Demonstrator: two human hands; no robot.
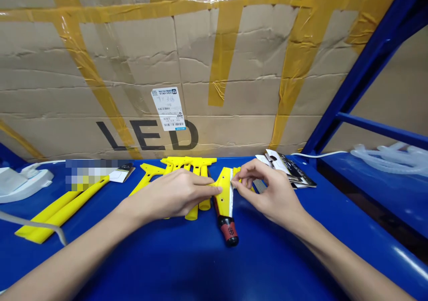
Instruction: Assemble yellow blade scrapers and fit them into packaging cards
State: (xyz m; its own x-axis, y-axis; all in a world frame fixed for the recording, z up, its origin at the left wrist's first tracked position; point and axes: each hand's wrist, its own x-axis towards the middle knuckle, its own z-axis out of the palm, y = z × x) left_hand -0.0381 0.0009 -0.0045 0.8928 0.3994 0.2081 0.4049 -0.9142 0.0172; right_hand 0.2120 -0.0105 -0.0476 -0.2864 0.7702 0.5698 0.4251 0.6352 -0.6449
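A yellow scraper head with a pale strip along its right edge stands at the middle of the blue surface. My left hand is closed on its left side, thumb and fingers pinching the yellow part. At the strip's right side is my right hand, its thumb and index finger pressed together; whatever lies between them is too small to make out. A screwdriver with a red and black handle lies partly under the scraper head. Several yellow scraper handles lie behind my left hand.
Two long yellow pieces lie at the left, near a white power strip and a grey cable. Printed cards lie at the back right. Behind stands a large taped carton; a blue metal frame rises at the right.
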